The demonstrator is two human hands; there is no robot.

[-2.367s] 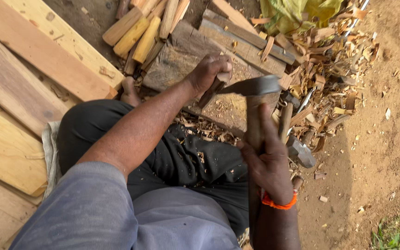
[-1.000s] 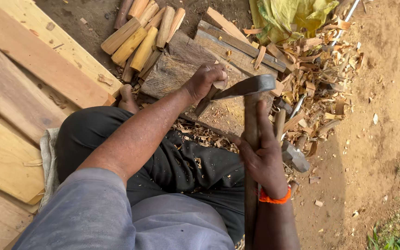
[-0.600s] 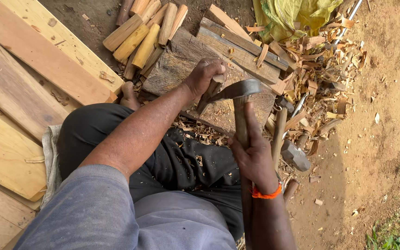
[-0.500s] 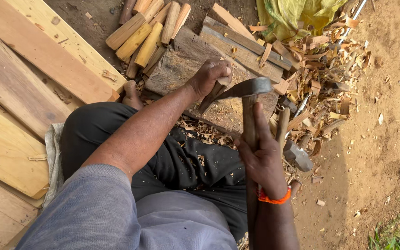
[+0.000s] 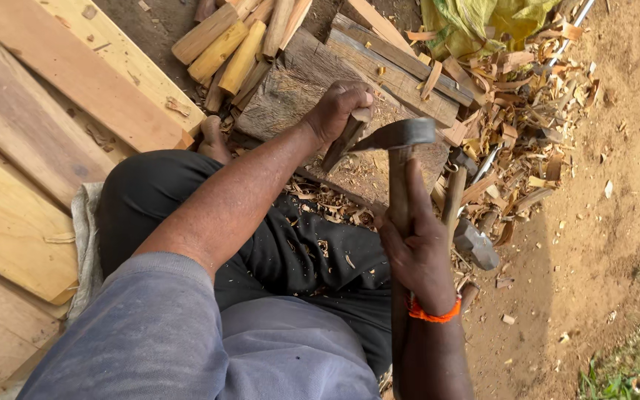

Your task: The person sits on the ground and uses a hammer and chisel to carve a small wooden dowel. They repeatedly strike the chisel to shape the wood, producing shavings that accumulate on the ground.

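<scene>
Wood piece [image 5: 344, 141] stands tilted on the chopping block [image 5: 290, 89], and the left hand [image 5: 338, 111] is wrapped tight around its top, while the right hand [image 5: 416, 248] is closed around the handle of the axe [image 5: 401, 137], whose blade sits just beside the wood. To cut well, I think the fingers should stay high and each chop should be small. Wood chips [image 5: 512, 111] cover the dirt ground [image 5: 601, 222], with planks [image 5: 53, 126] and round sticks [image 5: 231, 41] nearby.
</scene>
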